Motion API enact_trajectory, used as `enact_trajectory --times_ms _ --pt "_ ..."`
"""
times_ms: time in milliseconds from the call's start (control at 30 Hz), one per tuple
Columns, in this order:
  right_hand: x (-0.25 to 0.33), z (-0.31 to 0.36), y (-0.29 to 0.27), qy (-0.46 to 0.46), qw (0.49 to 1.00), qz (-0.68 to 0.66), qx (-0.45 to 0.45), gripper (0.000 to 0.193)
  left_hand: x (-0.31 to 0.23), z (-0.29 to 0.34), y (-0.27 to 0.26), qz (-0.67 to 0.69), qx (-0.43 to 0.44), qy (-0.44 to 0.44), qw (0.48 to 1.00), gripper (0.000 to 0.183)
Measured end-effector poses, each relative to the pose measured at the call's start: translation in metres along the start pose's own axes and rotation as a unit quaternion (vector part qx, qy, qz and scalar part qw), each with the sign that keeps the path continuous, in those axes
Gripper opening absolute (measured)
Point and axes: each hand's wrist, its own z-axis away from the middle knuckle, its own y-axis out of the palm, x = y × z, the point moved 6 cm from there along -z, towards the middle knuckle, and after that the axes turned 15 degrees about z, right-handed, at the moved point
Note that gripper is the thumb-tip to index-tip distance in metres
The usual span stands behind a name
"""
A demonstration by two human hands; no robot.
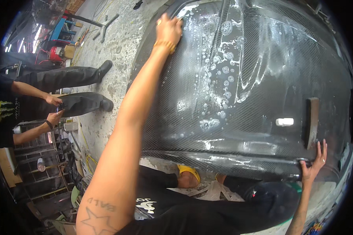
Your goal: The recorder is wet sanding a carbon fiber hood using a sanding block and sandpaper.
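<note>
The panel [259, 111], dark and weave-patterned, fills the centre and upper right of the frame, with suds [225, 70] down its middle. At its upper left, the left hand [169, 30] is curled; whether it pinches anything, I cannot tell. At lower right, the right hand [314, 166] touches the panel, fingers spread, near a long block [312, 121]; a white block [284, 122] lies left of that.

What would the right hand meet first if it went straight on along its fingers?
Probably the long dark block, though the right hand might just skim past its right side; depth is unclear.
</note>
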Motion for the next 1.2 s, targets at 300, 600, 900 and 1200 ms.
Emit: enact_trajectory --times_ms 300,600,900,1200 --pt "-0.01 0.015 -0.007 0.018 1.0 0.019 0.017 0.095 -0.127 0.165 -0.067 0.159 0.141 -0.001 0.977 0.045" --pt "0.02 -0.012 0.002 0.009 0.999 -0.03 -0.01 0.091 -0.006 0.002 -0.03 0.139 0.067 -0.015 0.988 0.027" --pt "-0.009 0.02 -0.009 0.029 0.999 0.016 -0.006 0.093 -0.184 0.217 -0.109 0.189 0.212 -0.016 0.959 0.044" --pt "0.012 -0.003 0.007 0.009 1.0 -0.012 -0.012 0.088 -0.054 0.045 -0.031 0.091 0.067 -0.034 0.993 0.031"
